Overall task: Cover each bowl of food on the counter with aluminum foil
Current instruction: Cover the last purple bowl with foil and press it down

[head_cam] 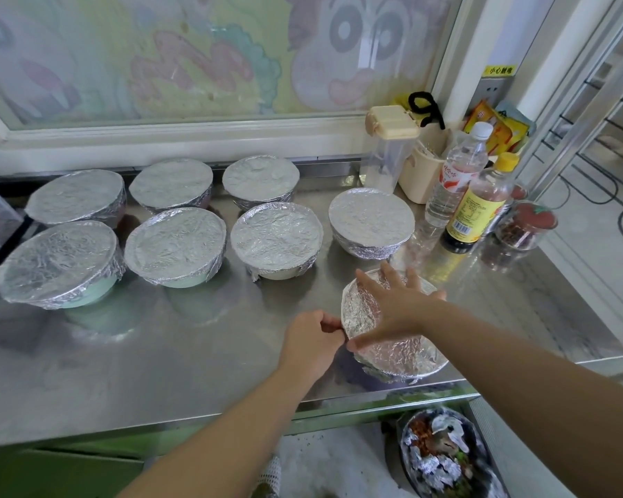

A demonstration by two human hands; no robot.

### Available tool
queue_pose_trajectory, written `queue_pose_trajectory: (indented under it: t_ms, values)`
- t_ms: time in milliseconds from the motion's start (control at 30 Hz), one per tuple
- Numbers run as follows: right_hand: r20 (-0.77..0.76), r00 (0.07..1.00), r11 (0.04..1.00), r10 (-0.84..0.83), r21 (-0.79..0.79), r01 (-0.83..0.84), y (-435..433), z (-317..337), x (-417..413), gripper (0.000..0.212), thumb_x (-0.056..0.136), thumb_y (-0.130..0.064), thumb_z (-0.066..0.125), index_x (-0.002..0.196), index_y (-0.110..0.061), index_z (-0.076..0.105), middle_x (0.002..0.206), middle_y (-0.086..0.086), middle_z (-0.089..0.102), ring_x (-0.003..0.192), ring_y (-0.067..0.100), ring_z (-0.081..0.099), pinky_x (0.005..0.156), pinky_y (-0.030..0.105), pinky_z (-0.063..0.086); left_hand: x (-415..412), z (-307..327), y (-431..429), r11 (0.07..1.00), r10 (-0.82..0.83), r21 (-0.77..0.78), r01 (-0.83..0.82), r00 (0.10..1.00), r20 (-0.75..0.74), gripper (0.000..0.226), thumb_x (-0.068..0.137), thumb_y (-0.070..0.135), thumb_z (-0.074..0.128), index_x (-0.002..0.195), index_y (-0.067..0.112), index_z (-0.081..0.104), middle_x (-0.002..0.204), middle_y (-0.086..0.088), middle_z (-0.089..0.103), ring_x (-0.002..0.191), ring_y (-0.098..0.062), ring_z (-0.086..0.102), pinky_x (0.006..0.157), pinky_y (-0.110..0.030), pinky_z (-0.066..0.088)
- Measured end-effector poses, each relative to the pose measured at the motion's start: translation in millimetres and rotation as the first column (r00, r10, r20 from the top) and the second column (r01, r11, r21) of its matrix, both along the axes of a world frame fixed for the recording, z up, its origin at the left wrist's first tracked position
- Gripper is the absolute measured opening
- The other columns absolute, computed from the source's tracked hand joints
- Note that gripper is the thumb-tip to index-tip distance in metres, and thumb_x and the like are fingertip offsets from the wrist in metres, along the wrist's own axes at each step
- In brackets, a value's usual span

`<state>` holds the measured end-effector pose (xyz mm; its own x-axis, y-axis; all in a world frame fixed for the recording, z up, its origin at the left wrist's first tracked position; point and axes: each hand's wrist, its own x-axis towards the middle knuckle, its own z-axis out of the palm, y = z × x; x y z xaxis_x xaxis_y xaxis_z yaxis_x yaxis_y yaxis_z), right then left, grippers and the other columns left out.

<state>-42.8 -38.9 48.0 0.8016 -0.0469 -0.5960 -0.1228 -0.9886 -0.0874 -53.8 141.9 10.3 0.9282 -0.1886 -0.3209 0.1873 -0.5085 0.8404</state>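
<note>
Several foil-covered bowls stand on the steel counter [195,354], among them a pale green one [60,262] at the left and a wrapped one [372,219] at the right. The nearest bowl [398,357] sits by the counter's front edge with crinkled foil over its top. My right hand [398,305] lies flat on that foil, fingers spread and straight. My left hand [312,341] pinches the foil's edge at the bowl's left rim.
Bottles [482,201], a clear lidded container [389,145], a beige holder and a jar of red spice [525,226] crowd the counter's back right corner. Below the front edge a bin [443,458] holds foil scraps and waste. A window runs behind the bowls.
</note>
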Motion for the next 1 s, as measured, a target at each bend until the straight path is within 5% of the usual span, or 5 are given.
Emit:
queue_pose_trajectory:
  t_ms: [167,333,500,800,1000]
  values:
    - [0.005,1.000,1.000,0.007,0.001,-0.007,0.0,-1.0,0.1,0.139,0.050,-0.093,0.066,0.151,-0.054,-0.021,0.163,-0.002,-0.033,0.147,0.045,-0.029,0.102,0.088,0.003,8.5,18.2,-0.7,0.982,0.006,-0.179,-0.063,0.953,-0.303,0.024,0.088,-0.004,0.058,0.105,0.009,0.070,0.063,-0.003,0.068,0.045,-0.005,0.056,0.046,-0.014,0.038]
    - [0.021,1.000,1.000,0.009,-0.006,-0.009,0.8,-1.4,-0.3,0.138,0.051,-0.093,0.065,0.151,-0.054,-0.021,0.164,-0.002,-0.032,0.147,0.045,-0.027,0.101,0.089,0.003,21.3,41.8,4.9,0.963,-0.112,-0.266,-0.051,0.819,-0.563,0.025,0.104,0.011,0.038,0.088,0.016,0.057,0.093,-0.009,0.069,0.095,-0.026,0.064,0.103,-0.040,0.043]
    - [0.045,0.999,0.999,-0.001,-0.032,0.003,1.8,-6.1,0.2,0.138,0.050,-0.094,0.063,0.150,-0.054,-0.022,0.164,-0.002,-0.031,0.148,0.046,-0.026,0.100,0.089,0.003,17.6,29.8,6.2,0.864,-0.041,-0.357,-0.355,0.657,-0.753,0.033,0.096,0.010,0.045,0.126,0.004,0.058,0.125,-0.011,0.068,0.113,-0.025,0.064,0.102,-0.050,0.037]
    - [0.049,0.962,0.963,-0.267,-0.010,0.268,3.6,-20.1,4.8,0.148,0.033,-0.111,0.035,0.149,-0.045,-0.030,0.162,0.009,-0.033,0.148,0.051,-0.021,0.101,0.089,0.002,22.4,28.9,-6.3,0.769,0.015,-0.443,-0.461,0.706,-0.708,0.042,0.102,0.015,0.034,0.137,0.002,0.052,0.139,-0.007,0.057,0.131,-0.023,0.051,0.119,-0.053,0.014]
    - [0.041,0.991,0.991,-0.130,0.016,0.129,-3.4,-6.1,15.3,0.147,0.033,-0.104,0.046,0.150,-0.050,-0.026,0.156,0.001,-0.040,0.145,0.045,-0.031,0.101,0.087,-0.005,17.4,14.5,-1.5,0.764,0.098,-0.465,-0.448,0.792,-0.602,0.032,0.101,0.003,0.041,0.127,0.005,0.059,0.115,-0.007,0.065,0.102,-0.019,0.060,0.093,-0.035,0.039]
